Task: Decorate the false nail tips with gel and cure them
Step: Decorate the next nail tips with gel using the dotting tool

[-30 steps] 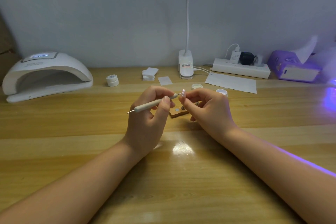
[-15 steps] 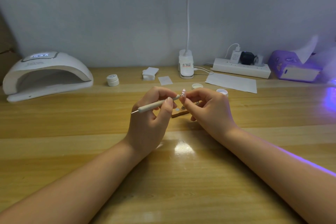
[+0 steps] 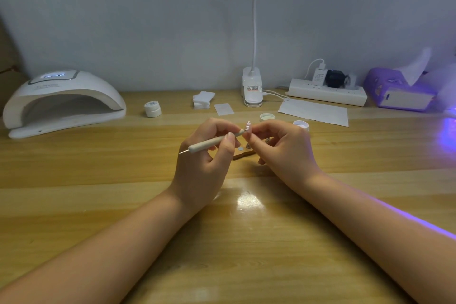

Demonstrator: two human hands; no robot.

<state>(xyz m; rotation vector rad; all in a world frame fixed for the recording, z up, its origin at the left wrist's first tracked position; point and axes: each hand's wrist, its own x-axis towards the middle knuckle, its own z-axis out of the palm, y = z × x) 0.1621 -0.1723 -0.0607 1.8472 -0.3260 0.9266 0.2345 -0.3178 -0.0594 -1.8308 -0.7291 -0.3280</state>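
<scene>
My left hand [image 3: 204,163] grips a slim white dotting tool [image 3: 212,142], its metal tip pointing left and its other end against a small pale nail tip [image 3: 247,126]. My right hand [image 3: 283,148] pinches that nail tip between thumb and fingers, just above the table. Below and between the hands lies a small wooden nail stand [image 3: 243,155], mostly hidden. An open gel jar [image 3: 301,125] and its lid [image 3: 267,117] sit just behind my right hand. The white curing lamp [image 3: 64,102] stands at the far left.
A closed white jar [image 3: 152,108], a stack of wipes [image 3: 202,99], a loose wipe [image 3: 223,109], a clip lamp base [image 3: 252,92], a paper sheet [image 3: 314,112], a power strip [image 3: 327,92] and a purple tissue box [image 3: 401,92] line the back of the wooden table [image 3: 98,180].
Both hands have lifted slightly and the dotting tool has tilted a little steeper. The nail tip stays pinched in my right hand.
</scene>
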